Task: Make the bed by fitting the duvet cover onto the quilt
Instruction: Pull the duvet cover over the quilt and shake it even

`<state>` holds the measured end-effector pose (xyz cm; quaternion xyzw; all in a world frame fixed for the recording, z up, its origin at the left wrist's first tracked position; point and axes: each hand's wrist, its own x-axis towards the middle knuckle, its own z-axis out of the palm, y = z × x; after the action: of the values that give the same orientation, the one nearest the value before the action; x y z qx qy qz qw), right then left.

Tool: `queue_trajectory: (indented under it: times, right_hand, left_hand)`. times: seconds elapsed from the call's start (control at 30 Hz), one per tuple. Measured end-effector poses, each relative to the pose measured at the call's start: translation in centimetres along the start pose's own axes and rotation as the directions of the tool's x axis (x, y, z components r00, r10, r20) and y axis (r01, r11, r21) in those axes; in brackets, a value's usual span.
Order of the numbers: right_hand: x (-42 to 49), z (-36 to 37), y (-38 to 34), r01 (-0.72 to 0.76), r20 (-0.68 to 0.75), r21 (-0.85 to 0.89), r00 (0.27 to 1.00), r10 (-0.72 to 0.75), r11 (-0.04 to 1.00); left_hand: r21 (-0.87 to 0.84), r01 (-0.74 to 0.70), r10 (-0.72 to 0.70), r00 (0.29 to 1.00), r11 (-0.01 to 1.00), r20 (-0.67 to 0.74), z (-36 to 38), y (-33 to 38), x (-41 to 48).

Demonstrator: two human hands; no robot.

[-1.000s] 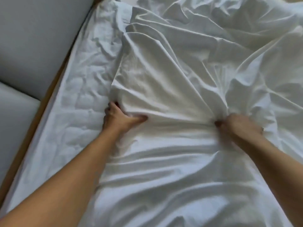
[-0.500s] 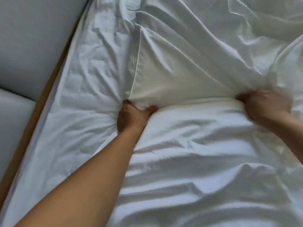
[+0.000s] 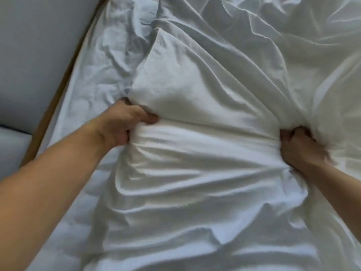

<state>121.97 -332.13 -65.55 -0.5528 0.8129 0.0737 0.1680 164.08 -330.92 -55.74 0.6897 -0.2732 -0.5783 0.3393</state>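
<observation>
Both hands' fingers (image 3: pixel 148 117) around duvet cover (image 3: pixel 205 106)

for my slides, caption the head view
Left hand and right hand grip the white duvet cover on the bed.

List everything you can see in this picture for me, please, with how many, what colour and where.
duvet cover: one, white, rumpled, spread over most of the bed from the middle to the right edge, gathered into a ridge between the two hands.
quilted layer: one, pale bluish white, crumpled, bare along the bed's left side; whether it is the quilt or a mattress pad I cannot tell.
bed frame edge: one, brown wood, a strip running diagonally along the bed's left side.
padded panels: two, grey, far left beyond the frame.
left hand: one, left of centre, gripping a fold of the cover.
right hand: one, at the right, fist closed on bunched cover, slightly blurred.
</observation>
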Motion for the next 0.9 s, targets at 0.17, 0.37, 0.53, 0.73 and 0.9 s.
queue_trajectory:
  times: [0.17, 0.37, 0.53, 0.73, 0.9]
  right_hand:
    - [-3.0, 2.0, -1.6, 0.249, -0.266, -0.049, 0.930, -0.253, 0.967]
    - [-0.9, 6.6, -0.6, 0.281, -0.453, -0.030, 0.852, -0.264, 0.959]
    - [-0.2, 7.6, -0.4, 0.297, -0.530, -0.057, 0.800, -0.281, 0.953]
    - [-0.3, 8.0, -0.4, 0.315, -0.556, -0.034, 0.783, -0.280, 0.948]
    - [-0.4, 7.7, -0.7, 0.342, -0.565, -0.005, 0.774, -0.285, 0.940]
  left_hand:
    - [0.547, -0.042, 0.297, 0.874, 0.836, -0.385, -5.1, -0.1, 2.6]
    - [0.448, 0.069, -0.043, 0.997, 0.891, -0.069, -2.3, -0.9, 3.5]
    - [0.892, -0.072, 0.498, 0.848, 0.447, -0.181, 0.7, 0.6, -1.4]
    - [0.989, -0.146, 0.309, 0.941, 0.008, 0.136, 9.1, -2.7, -4.7]
    - [0.983, -0.125, 0.122, 0.982, -0.136, 0.142, 11.7, -3.4, -6.5]
